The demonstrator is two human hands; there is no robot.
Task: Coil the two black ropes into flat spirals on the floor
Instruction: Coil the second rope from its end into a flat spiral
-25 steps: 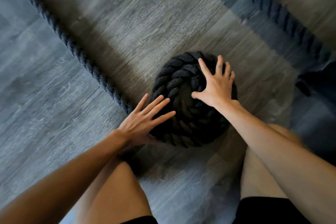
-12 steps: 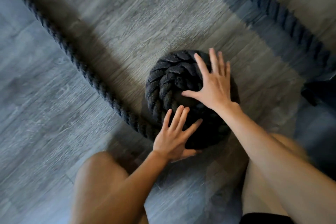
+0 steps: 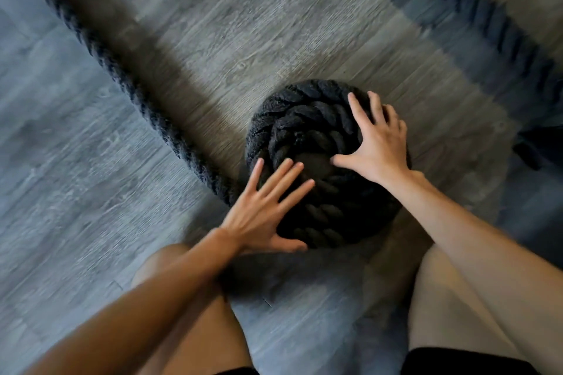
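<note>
Right, nearest first: two bare thighs, left [image 3: 198, 329] and right [image 3: 451, 307], with black shorts [image 3: 457, 362] at the bottom edge. A strip of grey plank floor [image 3: 274, 24] shows between the knees and runs up to the coil.

Coil [image 3: 304, 119] sits flat on the floor just ahead of the knees, a few turns of thick black rope wound tight, with a round outer edge. Floor shows all round it. The widest stretch is beyond it, between the two ropes.

Left hand [image 3: 262, 213] lies palm down on the coil's near-left part. Its fingers are straight and spread, with the tips reaching toward the centre. The thumb lies along the near rim, low by the floor.

Right hand [image 3: 380, 146] lies palm down on the far-right part. Its fingers are spread over the outer turns and the thumb points in at the centre. Neither hand grips; both press flat. The thumb tip and the left fingertips are near each other over the middle, not touching.

Tail [image 3: 122, 76] leaves the coil at its left side, just beside the left hand, and runs straight to the top-left corner. It's blurred.

Second rope [image 3: 487, 18] lies uncoiled, well apart, crossing the top right on a diagonal toward the right edge.

Dark object [image 3: 539, 143] at the right edge, near the coil; cannot tell what it is.
</note>
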